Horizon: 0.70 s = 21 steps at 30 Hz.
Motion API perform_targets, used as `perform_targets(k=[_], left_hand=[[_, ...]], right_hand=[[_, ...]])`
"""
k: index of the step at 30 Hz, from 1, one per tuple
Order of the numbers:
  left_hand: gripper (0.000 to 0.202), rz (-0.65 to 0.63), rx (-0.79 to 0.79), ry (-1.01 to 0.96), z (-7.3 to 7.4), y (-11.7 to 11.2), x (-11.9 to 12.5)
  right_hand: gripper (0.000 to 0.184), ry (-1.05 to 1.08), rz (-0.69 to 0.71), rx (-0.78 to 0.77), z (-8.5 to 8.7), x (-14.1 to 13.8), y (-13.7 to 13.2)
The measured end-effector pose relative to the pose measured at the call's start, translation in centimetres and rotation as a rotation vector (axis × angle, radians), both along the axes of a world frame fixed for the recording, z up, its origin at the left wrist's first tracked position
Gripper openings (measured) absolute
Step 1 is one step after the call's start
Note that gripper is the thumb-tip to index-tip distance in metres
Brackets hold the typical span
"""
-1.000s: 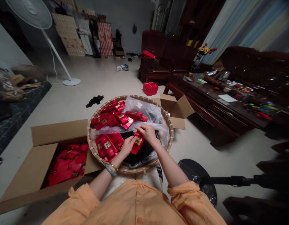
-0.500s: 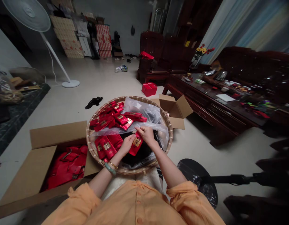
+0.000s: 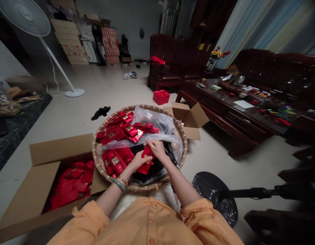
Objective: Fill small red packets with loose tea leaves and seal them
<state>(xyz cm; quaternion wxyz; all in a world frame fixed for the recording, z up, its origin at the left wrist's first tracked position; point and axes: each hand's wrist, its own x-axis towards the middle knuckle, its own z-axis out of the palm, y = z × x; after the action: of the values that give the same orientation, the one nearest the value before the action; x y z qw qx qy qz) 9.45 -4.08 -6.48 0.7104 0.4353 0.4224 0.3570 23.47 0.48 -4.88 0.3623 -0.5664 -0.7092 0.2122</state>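
Pretty big room with a pale tile floor (image 3: 109, 85), and off to the right there's a dark carved-wood worktop (image 3: 239, 124) covered in odds and ends. Right in front of the person sits a round woven bamboo tray (image 3: 138, 187). Just left of it is a big open cardboard box (image 3: 60, 148) holding a heap of red packets (image 3: 70, 185), and a smaller open cardboard box (image 3: 190, 117) sits right by the tray's far right rim. Inside the tray there's a clear plastic bag (image 3: 152, 122), a far pile of red foil packets (image 3: 127, 131) and a nearer bunch (image 3: 114, 161) on the left. Over the tray's middle, the left hand (image 3: 138, 161) and right hand (image 3: 157, 149) both have their grip closed on one glossy red foil packet (image 3: 146, 162), held tilted between them.
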Motion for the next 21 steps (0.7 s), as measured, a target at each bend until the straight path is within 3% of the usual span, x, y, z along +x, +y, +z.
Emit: perform_targets(k=[4, 7, 10, 17, 21], left_hand=[[0.054, 0.078, -0.043, -0.043, 0.0, 0.0, -0.5], [0.055, 0.117, -0.06, -0.062, -0.1, 0.1, -1.0], [0.055, 0.121, -0.057, -0.078, -0.3, 0.1, -1.2], [0.051, 0.095, -0.072, -0.106, -0.1, -0.2, -1.4], [0.047, 0.105, -0.094, -0.121, -0.2, -0.2, -1.3]], right_hand=[[0.04, -0.199, -0.232, -0.077, -1.4, 3.4, -0.4], [0.038, -0.49, -0.381, -0.313, -3.2, 6.3, -1.5], [0.041, -0.578, -0.367, -0.442, -4.5, 8.0, -2.1], [0.049, -0.503, -0.283, -0.41, -4.6, 8.7, -1.5], [0.042, -0.56, -0.274, -0.46, -5.1, 8.4, -1.6]])
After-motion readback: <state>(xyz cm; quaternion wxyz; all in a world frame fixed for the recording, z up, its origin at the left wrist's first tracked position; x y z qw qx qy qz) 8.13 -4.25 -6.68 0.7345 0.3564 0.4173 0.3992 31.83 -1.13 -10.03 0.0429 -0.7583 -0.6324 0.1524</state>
